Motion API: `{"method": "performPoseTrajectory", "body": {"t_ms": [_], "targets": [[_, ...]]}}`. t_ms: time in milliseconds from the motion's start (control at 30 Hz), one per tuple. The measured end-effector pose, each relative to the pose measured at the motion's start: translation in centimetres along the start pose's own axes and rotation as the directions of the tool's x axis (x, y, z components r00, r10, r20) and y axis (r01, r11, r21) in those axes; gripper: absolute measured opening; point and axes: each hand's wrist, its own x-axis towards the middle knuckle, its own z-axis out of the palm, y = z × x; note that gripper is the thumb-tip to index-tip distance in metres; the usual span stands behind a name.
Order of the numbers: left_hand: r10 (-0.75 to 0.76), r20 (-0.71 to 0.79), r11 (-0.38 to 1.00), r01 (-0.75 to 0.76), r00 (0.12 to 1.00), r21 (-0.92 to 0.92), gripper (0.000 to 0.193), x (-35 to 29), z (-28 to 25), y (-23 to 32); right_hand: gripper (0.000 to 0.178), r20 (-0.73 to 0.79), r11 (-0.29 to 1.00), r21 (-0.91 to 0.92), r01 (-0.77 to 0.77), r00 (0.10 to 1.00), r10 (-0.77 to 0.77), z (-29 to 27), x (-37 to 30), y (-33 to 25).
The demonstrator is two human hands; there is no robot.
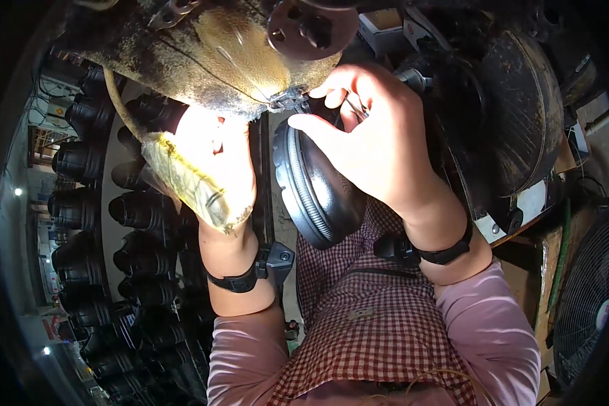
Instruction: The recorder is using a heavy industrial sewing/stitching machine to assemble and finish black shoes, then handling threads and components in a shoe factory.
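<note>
A glossy black shoe (328,196) stands on edge between my forearms, its ribbed welt and notched sole turned left. Above it is the small metal working head (289,101) of a worn, lint-covered machine (203,57). My right hand (379,128) is closed around a slim metal tool (355,106), thumb and fingertips close to that head; the tool's kind is unclear. My left hand (216,149) is raised beneath the machine's edge, its fingers washed out by the lamp's glare. A yellow-stained, pale wrap (199,186) hangs against this hand.
Racks of black shoes (139,206) line the left side. At the right are a large dark worn disc-shaped cover (521,101), a wooden post (548,271) and a caged fan (585,298). A round metal plate (311,30) overhangs the work.
</note>
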Motion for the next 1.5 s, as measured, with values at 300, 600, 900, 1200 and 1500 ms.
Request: {"method": "performPoseTrajectory", "body": {"t_ms": [300, 600, 900, 1200, 1500], "targets": [[-0.23, 0.206, 0.921, 0.281, 0.951, -0.269, 0.039, -4.1, -2.3, 0.7, 0.034, 0.036, 0.992, -0.123, -0.019, 0.999, 0.024, 0.0, 0.1, 0.3], [-0.19, 0.198, 0.937, 0.238, 0.962, -0.258, 0.048, -4.8, -2.5, 0.9, 0.021, 0.028, 0.986, -0.155, 0.063, 0.998, -0.059, 0.4, 0.2, 0.4], [-0.173, -0.008, 0.929, 0.161, 0.985, -0.333, 0.033, -4.4, -0.8, -0.8, 0.009, 0.054, 0.999, -0.02, 0.043, 0.998, -0.042, -0.4, -0.3, 0.0], [0.069, 0.252, 0.869, 0.066, 0.965, -0.49, 0.029, -1.4, -2.6, 4.5, 0.008, 0.41, 0.968, 0.249, 0.017, 0.904, -0.121, -4.8, -0.9, -2.9], [-0.372, 0.464, 0.658, 0.581, 0.804, -0.479, 0.007, 0.0, 0.1, 1.7, 0.012, 0.0, 0.992, -0.125, -0.034, 0.999, 0.035, -3.0, -1.3, -0.7]]}}
